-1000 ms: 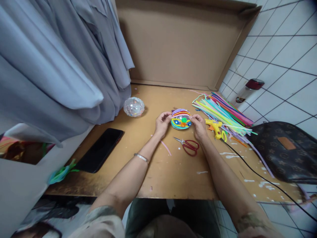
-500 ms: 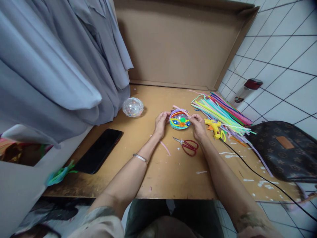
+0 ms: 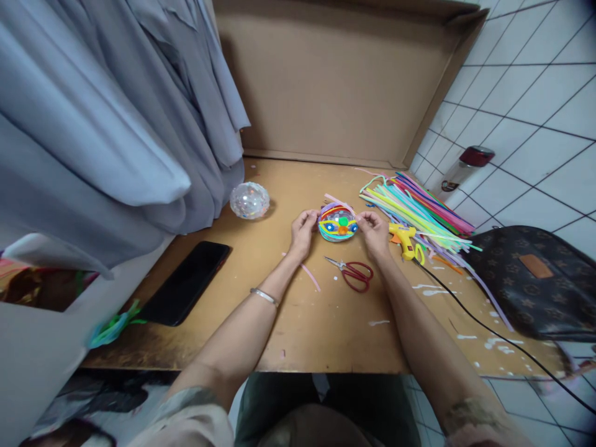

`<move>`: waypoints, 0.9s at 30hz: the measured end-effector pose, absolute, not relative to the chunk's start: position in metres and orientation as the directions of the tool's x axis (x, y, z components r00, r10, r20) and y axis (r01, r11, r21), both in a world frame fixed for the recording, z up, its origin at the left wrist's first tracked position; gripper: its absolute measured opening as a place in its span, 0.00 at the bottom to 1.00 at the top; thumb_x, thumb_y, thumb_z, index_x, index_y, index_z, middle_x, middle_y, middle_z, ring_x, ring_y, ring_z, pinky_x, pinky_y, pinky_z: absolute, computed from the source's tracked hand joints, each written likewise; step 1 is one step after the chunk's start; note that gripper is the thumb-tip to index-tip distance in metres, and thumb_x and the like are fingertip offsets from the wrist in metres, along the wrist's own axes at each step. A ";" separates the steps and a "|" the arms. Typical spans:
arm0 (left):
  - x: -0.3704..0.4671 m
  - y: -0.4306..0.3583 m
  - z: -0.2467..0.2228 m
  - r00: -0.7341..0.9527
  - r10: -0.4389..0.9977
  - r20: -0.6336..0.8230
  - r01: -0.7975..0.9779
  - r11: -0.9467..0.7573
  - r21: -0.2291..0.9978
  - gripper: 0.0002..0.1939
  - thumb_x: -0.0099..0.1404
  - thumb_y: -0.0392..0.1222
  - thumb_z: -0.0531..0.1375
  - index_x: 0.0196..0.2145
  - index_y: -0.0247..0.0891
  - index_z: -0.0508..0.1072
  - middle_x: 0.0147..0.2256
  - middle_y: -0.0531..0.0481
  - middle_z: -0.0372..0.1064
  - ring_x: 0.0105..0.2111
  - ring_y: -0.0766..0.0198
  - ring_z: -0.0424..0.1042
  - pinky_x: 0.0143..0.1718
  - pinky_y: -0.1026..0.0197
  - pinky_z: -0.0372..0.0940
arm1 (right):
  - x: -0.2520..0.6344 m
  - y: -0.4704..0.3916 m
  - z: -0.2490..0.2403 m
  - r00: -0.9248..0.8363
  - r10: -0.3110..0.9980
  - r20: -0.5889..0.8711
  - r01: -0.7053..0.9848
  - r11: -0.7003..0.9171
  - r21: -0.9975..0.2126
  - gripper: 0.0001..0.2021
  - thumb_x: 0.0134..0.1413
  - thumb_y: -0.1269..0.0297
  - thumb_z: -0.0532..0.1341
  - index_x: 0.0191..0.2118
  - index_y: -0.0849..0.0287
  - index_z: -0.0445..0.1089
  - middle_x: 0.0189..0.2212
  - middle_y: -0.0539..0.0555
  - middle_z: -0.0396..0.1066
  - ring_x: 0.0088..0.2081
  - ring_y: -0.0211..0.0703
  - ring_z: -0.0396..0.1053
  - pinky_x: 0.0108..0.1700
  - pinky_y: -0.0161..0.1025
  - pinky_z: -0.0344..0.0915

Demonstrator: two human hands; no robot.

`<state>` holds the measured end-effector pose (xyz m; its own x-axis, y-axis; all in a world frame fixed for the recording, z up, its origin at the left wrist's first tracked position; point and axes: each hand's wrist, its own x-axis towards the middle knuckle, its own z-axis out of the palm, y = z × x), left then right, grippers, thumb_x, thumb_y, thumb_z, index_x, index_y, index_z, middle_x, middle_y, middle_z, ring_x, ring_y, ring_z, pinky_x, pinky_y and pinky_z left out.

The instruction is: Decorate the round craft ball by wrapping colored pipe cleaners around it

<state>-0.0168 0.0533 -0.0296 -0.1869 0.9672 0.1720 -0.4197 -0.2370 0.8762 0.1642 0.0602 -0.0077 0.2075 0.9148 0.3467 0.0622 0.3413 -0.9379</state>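
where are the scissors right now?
Head view, just right of centre: the scissors lie on the table, on the near side of the ball and close to the right hand.

Multicolour round ball (image 3: 339,230) btwn L hand (image 3: 304,237) & R hand (image 3: 374,236); red-handled metal scissors (image 3: 346,267) nearer wearer, on brown wooden tbl (image 3: 326,335). L: clear round sphere (image 3: 250,200), flat black phone (image 3: 186,282) in front. R: yellow plastic glue gun (image 3: 406,241), long multicolour sticks (image 3: 419,205) behind, dark patterned bag (image 3: 531,304) farther R.

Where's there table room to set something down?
Free: between the phone, clear ball and left hand; also from the decorated ball back to the cardboard. The right side is crowded with colored strips, a glue gun and a bag.
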 end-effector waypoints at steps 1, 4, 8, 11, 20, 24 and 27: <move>-0.017 0.053 -0.030 -0.187 0.965 0.183 -0.411 -0.246 0.878 0.18 0.53 0.56 0.69 0.30 0.38 0.75 0.28 0.52 0.71 0.28 0.66 0.67 0.32 0.64 0.63 | 0.164 0.061 -0.008 0.207 0.910 0.358 0.079 0.349 -0.934 0.14 0.39 0.51 0.67 0.26 0.55 0.68 0.23 0.47 0.66 0.27 0.38 0.61 0.32 0.37 0.60; -0.017 0.052 -0.029 -0.185 0.962 0.202 -0.391 -0.261 0.883 0.16 0.52 0.54 0.69 0.30 0.39 0.76 0.28 0.52 0.72 0.28 0.66 0.67 0.32 0.63 0.64 | 0.165 0.061 -0.008 0.188 0.902 0.388 0.135 0.367 -0.920 0.14 0.41 0.49 0.66 0.27 0.54 0.68 0.23 0.47 0.65 0.27 0.39 0.61 0.32 0.38 0.59; -0.017 0.052 -0.029 -0.189 0.961 0.204 -0.394 -0.264 0.881 0.12 0.52 0.48 0.69 0.30 0.39 0.76 0.27 0.52 0.72 0.28 0.67 0.68 0.33 0.63 0.65 | 0.166 0.060 -0.007 0.148 0.889 0.434 0.195 0.404 -0.894 0.14 0.45 0.49 0.64 0.27 0.54 0.67 0.23 0.48 0.64 0.28 0.40 0.59 0.32 0.39 0.58; -0.017 0.052 -0.029 -0.198 0.960 0.196 -0.379 -0.259 0.888 0.09 0.52 0.44 0.69 0.30 0.39 0.76 0.28 0.52 0.73 0.29 0.66 0.69 0.34 0.64 0.65 | 0.167 0.059 -0.007 0.126 0.881 0.456 0.234 0.420 -0.877 0.13 0.47 0.49 0.63 0.27 0.54 0.66 0.24 0.48 0.63 0.29 0.40 0.59 0.33 0.39 0.57; -0.017 0.052 -0.030 -0.205 0.955 0.215 -0.352 -0.277 0.894 0.08 0.52 0.42 0.68 0.31 0.39 0.76 0.30 0.51 0.73 0.32 0.64 0.69 0.36 0.62 0.65 | 0.167 0.054 -0.009 0.066 0.838 0.542 0.350 0.489 -0.799 0.09 0.56 0.56 0.57 0.29 0.53 0.64 0.27 0.48 0.63 0.31 0.42 0.60 0.37 0.41 0.56; -0.016 0.054 -0.032 -0.218 0.945 0.244 -0.312 -0.305 0.900 0.12 0.50 0.45 0.70 0.32 0.39 0.75 0.33 0.50 0.74 0.34 0.63 0.71 0.38 0.61 0.66 | 0.167 0.054 -0.011 0.055 0.801 0.596 0.420 0.523 -0.742 0.09 0.60 0.57 0.55 0.30 0.53 0.61 0.29 0.49 0.63 0.33 0.43 0.61 0.39 0.41 0.58; -0.015 0.055 -0.034 -0.213 0.944 0.253 -0.284 -0.308 0.908 0.16 0.50 0.48 0.71 0.33 0.38 0.74 0.33 0.50 0.74 0.35 0.64 0.71 0.41 0.61 0.67 | 0.167 0.055 -0.012 0.079 0.767 0.637 0.477 0.532 -0.700 0.08 0.61 0.58 0.53 0.32 0.53 0.60 0.29 0.49 0.63 0.33 0.44 0.61 0.39 0.42 0.59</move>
